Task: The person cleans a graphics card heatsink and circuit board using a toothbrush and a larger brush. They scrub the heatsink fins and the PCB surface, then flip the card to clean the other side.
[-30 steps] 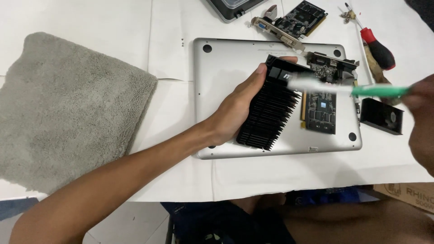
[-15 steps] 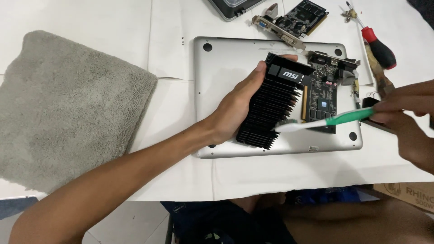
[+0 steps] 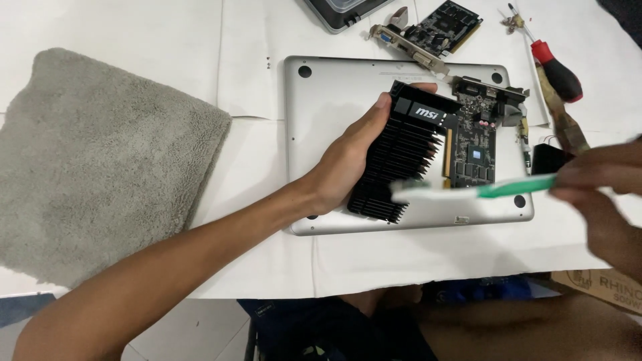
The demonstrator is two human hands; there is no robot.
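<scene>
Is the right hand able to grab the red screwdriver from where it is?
Probably yes. The screwdriver lies in the open on the table, just above the right hand, nothing over it. But that hand already holds a toothbrush, so its fingers are busy.

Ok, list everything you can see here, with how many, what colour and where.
graphics card: one, black finned heatsink on a dark board, held over the laptop
toothbrush: one, white and green, head against the heatsink's lower fins
laptop: one, silver, lying closed at table centre
towel: one, grey, table left
second circuit card: one, dark with metal bracket, top centre
screwdriver: one, red and black handle, top right
cardboard box: one, brown, bottom right corner
table: one, white covering
left hand: grips the graphics card
right hand: blurred, holds the toothbrush
</scene>
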